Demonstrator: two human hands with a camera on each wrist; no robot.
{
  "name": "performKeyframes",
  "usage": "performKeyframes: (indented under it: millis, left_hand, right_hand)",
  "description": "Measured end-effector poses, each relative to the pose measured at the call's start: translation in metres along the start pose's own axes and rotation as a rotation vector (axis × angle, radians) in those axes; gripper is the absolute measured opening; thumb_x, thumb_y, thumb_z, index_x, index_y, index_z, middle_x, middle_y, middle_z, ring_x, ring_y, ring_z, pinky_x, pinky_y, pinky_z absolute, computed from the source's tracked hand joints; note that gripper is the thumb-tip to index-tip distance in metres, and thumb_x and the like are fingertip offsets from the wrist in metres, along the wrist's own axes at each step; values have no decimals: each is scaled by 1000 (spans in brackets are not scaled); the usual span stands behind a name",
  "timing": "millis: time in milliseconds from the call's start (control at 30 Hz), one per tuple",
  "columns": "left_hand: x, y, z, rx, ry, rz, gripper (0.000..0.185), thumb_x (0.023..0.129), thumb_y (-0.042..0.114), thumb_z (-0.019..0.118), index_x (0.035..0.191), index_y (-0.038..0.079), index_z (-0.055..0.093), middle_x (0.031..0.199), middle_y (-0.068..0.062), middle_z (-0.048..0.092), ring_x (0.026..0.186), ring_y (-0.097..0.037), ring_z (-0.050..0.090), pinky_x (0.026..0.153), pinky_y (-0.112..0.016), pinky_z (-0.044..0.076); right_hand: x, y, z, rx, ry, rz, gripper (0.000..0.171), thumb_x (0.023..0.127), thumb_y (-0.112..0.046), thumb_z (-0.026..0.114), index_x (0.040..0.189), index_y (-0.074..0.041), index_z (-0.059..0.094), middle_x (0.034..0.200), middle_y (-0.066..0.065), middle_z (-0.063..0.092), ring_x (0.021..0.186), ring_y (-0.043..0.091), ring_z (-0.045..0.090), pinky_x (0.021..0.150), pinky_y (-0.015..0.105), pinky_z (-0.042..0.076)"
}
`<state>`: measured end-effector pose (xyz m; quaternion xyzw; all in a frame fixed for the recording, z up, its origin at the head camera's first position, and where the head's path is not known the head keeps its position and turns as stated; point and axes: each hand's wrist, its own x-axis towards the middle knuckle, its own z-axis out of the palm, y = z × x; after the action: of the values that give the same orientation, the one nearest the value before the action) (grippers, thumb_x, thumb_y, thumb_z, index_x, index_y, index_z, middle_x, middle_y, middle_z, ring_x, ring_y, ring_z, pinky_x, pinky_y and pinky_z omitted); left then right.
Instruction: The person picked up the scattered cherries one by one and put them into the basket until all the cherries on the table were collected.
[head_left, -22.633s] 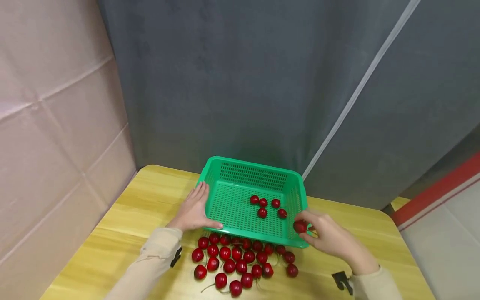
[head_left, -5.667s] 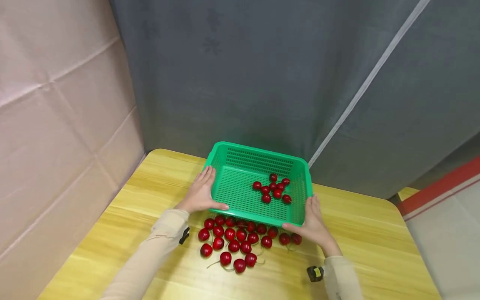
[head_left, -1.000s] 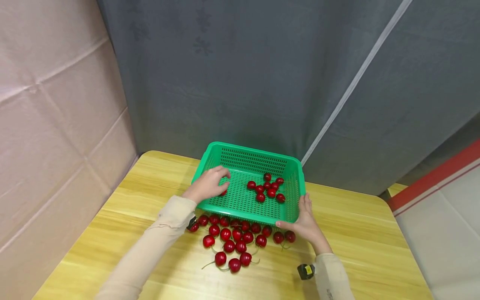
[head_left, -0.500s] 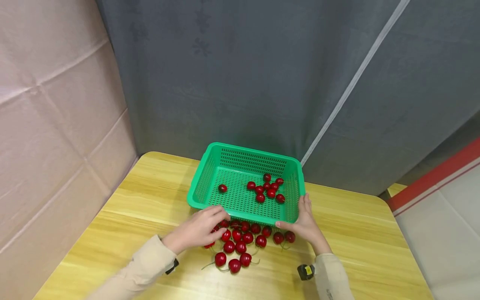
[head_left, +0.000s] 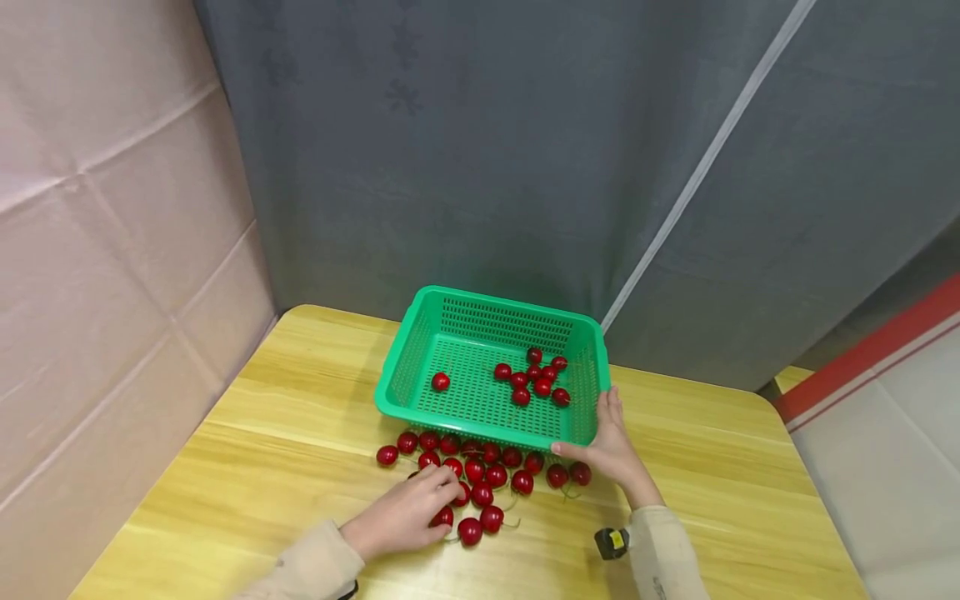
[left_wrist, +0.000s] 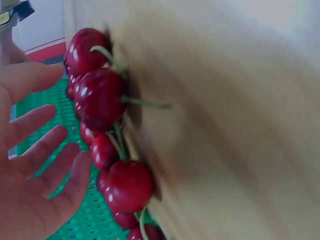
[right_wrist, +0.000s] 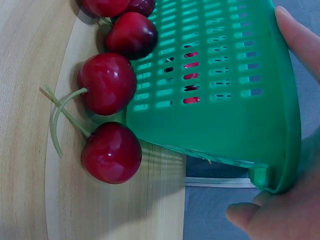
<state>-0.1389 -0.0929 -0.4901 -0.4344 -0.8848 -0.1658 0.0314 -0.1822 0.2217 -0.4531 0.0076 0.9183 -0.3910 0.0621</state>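
While resting the right hand (head_left: 611,446) against the near right corner of the green basket (head_left: 480,430) — thumb along the front rim, fingers apart from it along the side wall — reaches with the left hand (head_left: 408,512) over the loose cherries (head_left: 474,470), just in front of the basket on the wooden table (head_left: 735,500). Has the left thumb and fingers parted and relaxed; cannot tell whether fingertips touch any. Shows, inside the basket, clustered cherries (head_left: 542,387) toward the right and a lone cherry (head_left: 441,382) toward the left.

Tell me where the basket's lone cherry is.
In the head view, the lone cherry lies in the left part of the green basket, left of the cherry cluster.
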Motion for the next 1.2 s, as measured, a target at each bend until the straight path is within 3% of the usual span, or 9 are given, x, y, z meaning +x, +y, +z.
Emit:
performKeyframes:
  millis: [267,533,767,1000,1200]
  left_hand:
    - [-2,0,11,-36,-51,-14,34,71,17,73,102,10,61,104,2,50,96,-12,50,81,-21,47]
    - [-1,-1,14,-57,-40,-38,34,70,14,73,100,11,58,100,4,46,92,-11,50,80,-21,48]
    - [0,-1,14,-43,-92,-37,28,71,15,73,97,11,62,96,3,52,89,-11,53,78,-21,48]
    - [0,-2,14,-47,-58,11,26,71,13,72,96,12,63,91,6,53,84,-7,51,75,-19,48]
    - [4,0,4,-70,-28,36,23,72,12,70,95,11,65,93,5,56,87,-8,54,78,-21,48]
  right_hand:
    - [-1,-2,-1,4,3,-4,124,67,-46,76,142,2,-10,147,11,-26,135,35,-17,106,58,6]
    - [-1,0,0,4,5,-2,124,66,-46,76,142,3,-9,147,11,-25,135,34,-17,106,58,6]
    - [0,0,0,8,6,1,125,65,-47,77,142,2,-9,147,11,-25,136,33,-17,107,57,7]
    - [1,0,1,1,11,3,125,66,-48,76,142,2,-9,148,10,-25,136,34,-16,107,56,7]
    - [1,1,1,11,8,3,125,66,-48,76,142,2,-9,148,10,-25,136,33,-17,107,56,7]
